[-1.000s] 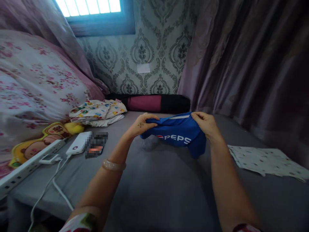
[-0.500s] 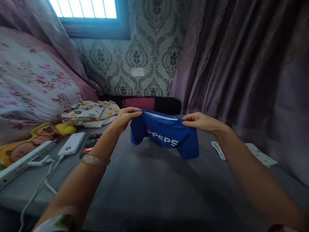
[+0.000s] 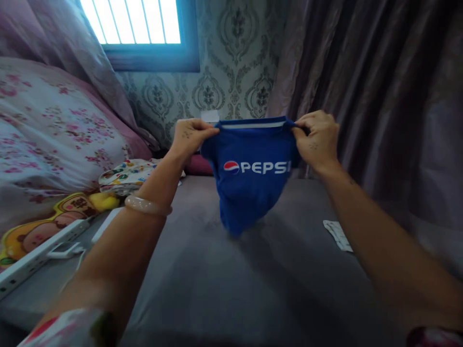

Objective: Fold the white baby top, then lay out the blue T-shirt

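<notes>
A small blue shirt (image 3: 249,188) with a white PEPSI print hangs in the air above the grey bed sheet (image 3: 224,289). My left hand (image 3: 190,135) pinches its top left corner at the shoulder. My right hand (image 3: 318,140) grips the top right corner, fingers closed over the cloth. The white-trimmed neckline is stretched level between the two hands, and the shirt's lower end droops to a point just over the sheet. A pale bangle sits on my left wrist.
A flowered pink quilt (image 3: 47,130) lies at the left, with folded patterned clothes (image 3: 126,176), a yellow cartoon cushion (image 3: 47,224) and a white power strip (image 3: 39,253) below it. A folded spotted cloth (image 3: 338,233) lies at the right. Purple curtains (image 3: 379,96) hang on the right.
Both hands have lifted the blue shirt from just over the sheet to chest height and pulled it out flat, so the whole print now faces me.
</notes>
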`<state>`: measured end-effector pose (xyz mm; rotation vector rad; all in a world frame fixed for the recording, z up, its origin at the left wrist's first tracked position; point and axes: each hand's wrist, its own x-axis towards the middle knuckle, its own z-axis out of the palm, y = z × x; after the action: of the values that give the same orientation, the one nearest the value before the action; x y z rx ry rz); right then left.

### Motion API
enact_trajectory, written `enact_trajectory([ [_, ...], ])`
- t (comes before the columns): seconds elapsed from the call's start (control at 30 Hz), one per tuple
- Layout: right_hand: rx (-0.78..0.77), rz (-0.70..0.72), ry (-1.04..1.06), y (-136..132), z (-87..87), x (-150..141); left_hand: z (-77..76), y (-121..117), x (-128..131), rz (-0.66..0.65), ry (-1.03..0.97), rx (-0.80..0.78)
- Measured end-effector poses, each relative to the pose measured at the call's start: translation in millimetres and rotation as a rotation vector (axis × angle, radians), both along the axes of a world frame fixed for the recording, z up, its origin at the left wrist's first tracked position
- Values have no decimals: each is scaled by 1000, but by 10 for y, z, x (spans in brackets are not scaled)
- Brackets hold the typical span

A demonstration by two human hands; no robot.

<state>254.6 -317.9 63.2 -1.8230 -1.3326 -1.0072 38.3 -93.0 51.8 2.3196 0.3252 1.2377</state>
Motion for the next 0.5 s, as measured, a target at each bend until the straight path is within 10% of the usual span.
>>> enact_trajectory([
  [0.5,60,26,119,-30,196,30,164,-26,197,158,-49,29],
])
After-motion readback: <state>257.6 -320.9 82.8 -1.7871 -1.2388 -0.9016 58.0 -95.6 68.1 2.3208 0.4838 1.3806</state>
